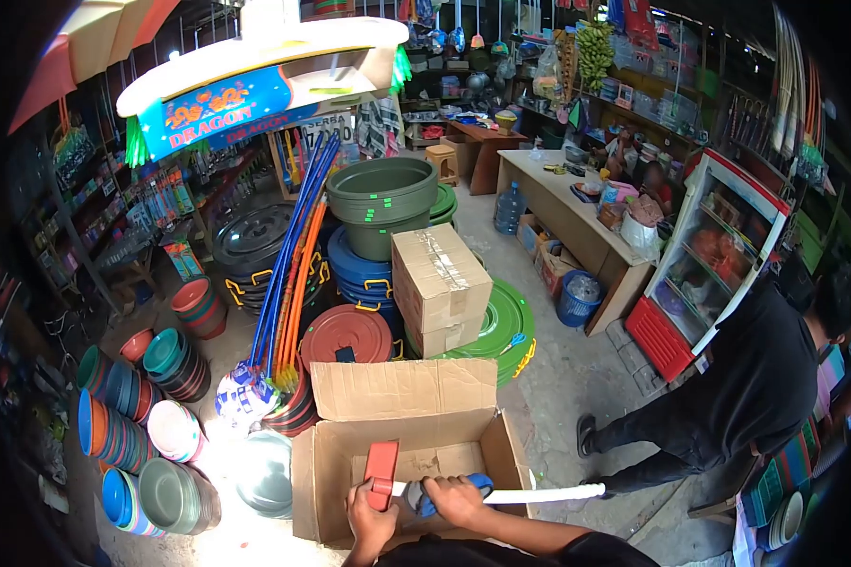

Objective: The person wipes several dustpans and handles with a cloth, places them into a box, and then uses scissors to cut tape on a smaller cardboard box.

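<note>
In front of me an open cardboard box [397, 402] stands with its back flap raised. Over its opening, my left hand [373, 515] has its fingers closed around a red-orange rectangular piece [381, 468]. My right hand [456, 501] is wrapped round a blue and grey part [424, 499] just to the right of it. A long white rod [548, 493] sticks out rightward beyond my right hand, past the box's side. A short white section shows between the two hands. The exact kind of this object I cannot tell.
Behind the box are a taped carton [440, 274], a green lid [501, 326] with blue scissors [515, 340], and blue and orange poles [298, 255]. Stacked basins [175, 496] stand left. A person in black [728, 397] bends at right near a glass-fronted cabinet [709, 265].
</note>
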Demonstrator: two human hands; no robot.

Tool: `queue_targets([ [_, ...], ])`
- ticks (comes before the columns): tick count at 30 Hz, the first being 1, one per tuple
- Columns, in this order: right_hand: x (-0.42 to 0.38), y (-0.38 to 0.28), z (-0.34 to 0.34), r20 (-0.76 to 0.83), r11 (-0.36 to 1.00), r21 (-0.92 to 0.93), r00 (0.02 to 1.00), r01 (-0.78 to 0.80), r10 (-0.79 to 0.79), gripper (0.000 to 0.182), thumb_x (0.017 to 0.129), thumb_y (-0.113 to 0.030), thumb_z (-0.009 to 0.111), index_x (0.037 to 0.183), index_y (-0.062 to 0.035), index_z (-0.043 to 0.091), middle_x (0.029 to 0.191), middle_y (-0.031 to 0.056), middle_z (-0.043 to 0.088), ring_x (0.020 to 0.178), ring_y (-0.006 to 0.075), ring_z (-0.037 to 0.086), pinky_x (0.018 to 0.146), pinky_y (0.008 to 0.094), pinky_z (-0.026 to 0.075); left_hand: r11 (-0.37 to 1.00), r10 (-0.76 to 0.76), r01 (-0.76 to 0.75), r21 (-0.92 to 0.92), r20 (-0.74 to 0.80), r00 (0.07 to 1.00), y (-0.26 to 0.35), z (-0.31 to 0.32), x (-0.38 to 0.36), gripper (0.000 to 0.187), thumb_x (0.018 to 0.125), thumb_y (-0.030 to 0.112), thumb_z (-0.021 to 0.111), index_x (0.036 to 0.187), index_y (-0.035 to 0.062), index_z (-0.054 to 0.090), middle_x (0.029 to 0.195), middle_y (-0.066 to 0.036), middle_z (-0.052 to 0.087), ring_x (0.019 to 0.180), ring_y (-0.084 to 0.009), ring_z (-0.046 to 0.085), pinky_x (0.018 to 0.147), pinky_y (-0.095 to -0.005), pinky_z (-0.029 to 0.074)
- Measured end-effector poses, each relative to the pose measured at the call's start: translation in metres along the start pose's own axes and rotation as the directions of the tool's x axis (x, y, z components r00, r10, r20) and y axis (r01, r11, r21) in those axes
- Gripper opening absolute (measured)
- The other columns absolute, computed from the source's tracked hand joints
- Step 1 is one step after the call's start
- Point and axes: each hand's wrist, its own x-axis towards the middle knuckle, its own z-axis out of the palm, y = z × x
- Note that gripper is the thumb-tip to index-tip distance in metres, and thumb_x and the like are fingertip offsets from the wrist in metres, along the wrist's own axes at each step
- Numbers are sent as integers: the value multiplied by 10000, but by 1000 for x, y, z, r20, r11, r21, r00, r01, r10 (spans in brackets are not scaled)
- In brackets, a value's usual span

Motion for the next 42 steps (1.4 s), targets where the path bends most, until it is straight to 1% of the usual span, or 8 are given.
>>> queue_targets([
  [6, -56, 100, -40, 162, 997, -79, 986, -23, 36, 142, 825, -154, 523, 955, -101, 502, 851, 119, 661, 802, 303, 663, 724, 429, 493, 1000, -12, 13, 8, -81, 997, -23, -8, 21, 604, 552, 40, 770, 1128, 12, 588, 1059, -158, 584, 1028, -362, 562, 927, -433, 431],
  [13, -99, 171, -139, 260, 1000, -5, 966, -2, 3, 450, 663, -180, 693, 1078, -100, 540, 878, 116, 652, 874, 325, 643, 782, 438, 489, 997, 0, -6, -73, -79, 997, -40, -19, 39, 544, 572, -1, 736, 1095, -29, 587, 1038, -185, 578, 995, -357, 582, 917, -416, 462],
  [19, -128, 199, -195, 12, 964, 157, 976, -215, 216, 469, 616, -142, 741, 1058, -76, 597, 859, 146, 668, 814, 345, 657, 710, 410, 511, 948, -185, 180, -261, 7, 983, -36, -3, 26, 549, 617, -60, 700, 1141, -12, 545, 1113, -104, 548, 994, -203, 586, 880, -332, 497],
  [22, -145, 218, -191, -224, 803, 476, 833, -359, 506, 421, 665, -192, 846, 976, -28, 615, 788, 102, 659, 726, 177, 646, 679, 315, 508, 903, -276, 280, -325, 60, 959, -33, 5, 13, 557, 625, -82, 682, 1158, -3, 541, 1127, -98, 544, 988, -204, 588, 873, -326, 496],
  [25, -160, 240, -150, -122, 326, 861, 464, -391, 878, 422, 753, -238, 815, 1016, 24, 614, 929, 56, 668, 814, 161, 625, 769, 324, 516, 894, -337, 335, -297, 46, 940, -23, 9, -1, 559, 612, -89, 701, 1145, -23, 545, 1110, -119, 572, 988, -197, 600, 885, -322, 495],
  [29, -147, 249, -97, -160, 222, 949, 268, -223, 950, 547, 787, -256, 800, 1154, 55, 540, 1084, 130, 620, 960, 205, 596, 881, 342, 482, 859, -437, 404, -313, -38, 899, -32, 6, -25, 528, 614, -84, 695, 1121, -28, 558, 1074, -103, 582, 977, -204, 597, 888, -327, 488],
  [36, -91, 199, -34, 0, 63, 984, 356, -164, 934, 439, 922, -168, 617, 1274, 42, 458, 1202, 122, 565, 1032, 228, 568, 938, 374, 453, 944, -309, 329, -31, -440, 843, -38, -44, -92, 426, 600, 53, 761, 980, 21, 571, 984, -159, 577, 960, -338, 577, 861, -395, 469],
  [42, -39, 115, -17, 179, 165, 920, 756, -356, 630, 366, 968, -239, 559, 1206, 37, 526, 1093, 110, 614, 932, 201, 595, 840, 350, 485, 917, -297, 400, 3, -663, 687, -59, -127, -162, 437, 592, -8, 677, 1016, 2, 568, 1003, -192, 584, 966, -380, 585, 823, -411, 478],
])
